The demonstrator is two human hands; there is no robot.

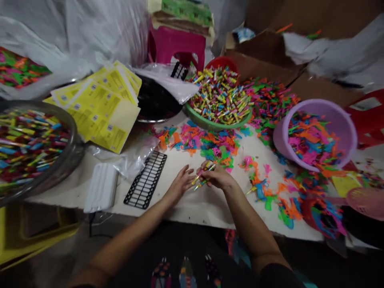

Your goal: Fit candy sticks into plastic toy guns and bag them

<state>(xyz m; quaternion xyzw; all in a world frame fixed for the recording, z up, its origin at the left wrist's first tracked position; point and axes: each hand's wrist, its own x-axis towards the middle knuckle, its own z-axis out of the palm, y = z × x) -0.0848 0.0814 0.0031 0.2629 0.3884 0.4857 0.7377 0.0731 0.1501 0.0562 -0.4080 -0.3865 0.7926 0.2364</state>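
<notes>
Several small tubes with yellow wrapping [203,176] are held in my right hand [216,176], its fingers closed round them above the front of the white table. My left hand [181,183] is just to the left, fingers apart, its fingertips close to the ends of the tubes; whether they touch is unclear. A black plastic grid rack [146,180] lies on the table to the left of my left hand. Behind my hands, loose bright plastic pieces [207,140] are spread in front of a green basin [222,125] heaped with similar wrapped tubes.
A grey basin of tubes [33,144], yellow printed sheets [99,108] and a white plastic block [101,187] are at the left. The purple bucket [280,136] at the right holds plastic pieces. Behind stand a pink stool [180,42] and a cardboard box [267,50].
</notes>
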